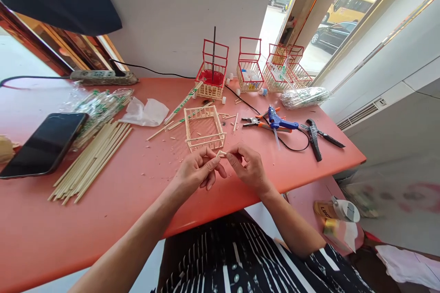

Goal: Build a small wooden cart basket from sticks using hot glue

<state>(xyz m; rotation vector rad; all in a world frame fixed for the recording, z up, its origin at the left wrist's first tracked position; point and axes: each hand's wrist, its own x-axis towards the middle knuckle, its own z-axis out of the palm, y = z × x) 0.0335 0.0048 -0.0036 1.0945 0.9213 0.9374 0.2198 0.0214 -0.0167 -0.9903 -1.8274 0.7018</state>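
Note:
Between my left hand (202, 168) and my right hand (248, 169) are short pieces of wooden stick (222, 153), pinched at the fingertips of both. How the pieces join is too small to make out. Just beyond my fingers stands a small open frame of wooden sticks (205, 128), with low slatted sides. To the right of that frame lie a blue glue gun (280, 121) with a clear glue stick in it, and orange-handled pliers (252, 121). Black-handled cutters (314, 139) rest farther right. Wood scraps are strewn around the frame.
Several red-and-wood miniature carts (211, 71) line the wall side of the table (130, 219). A bundle of sticks (91, 162), a phone (44, 144), wrapped sticks (103, 107) and a white bag (146, 112) lie left. A power strip (103, 77) sits behind. A jar (337, 210) stands on a lower surface at right.

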